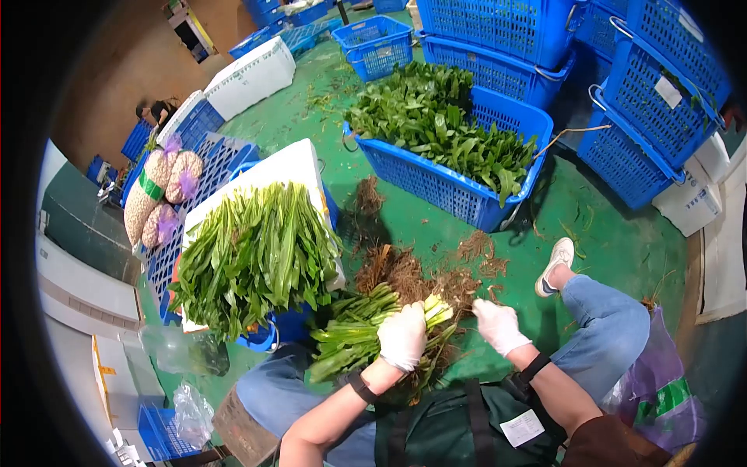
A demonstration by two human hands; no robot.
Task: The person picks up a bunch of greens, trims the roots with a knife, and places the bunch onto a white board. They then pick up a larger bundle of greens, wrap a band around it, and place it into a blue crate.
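Observation:
My left hand [402, 337], in a white glove, is closed around a bunch of long-leaved greens [350, 331] with pale stem ends pointing right. My gloved right hand [498, 325] is closed just right of those stem ends, its fingertips near some brown roots; what it holds, if anything, is too small to make out. Beyond both hands lies a pile of brown roots and trimmings [405, 276] on the green floor. To the left, a thick heap of similar greens [253, 253] rests on a white foam lid [311, 167] over a blue crate.
A blue crate [443, 175] full of leafy greens stands ahead. Stacked blue crates [646, 109] rise at the right. Net bags of pale produce [152, 194] lie on a blue pallet at left. A purple mesh bag [665, 381] is by my right leg. Another person [159, 113] is far left.

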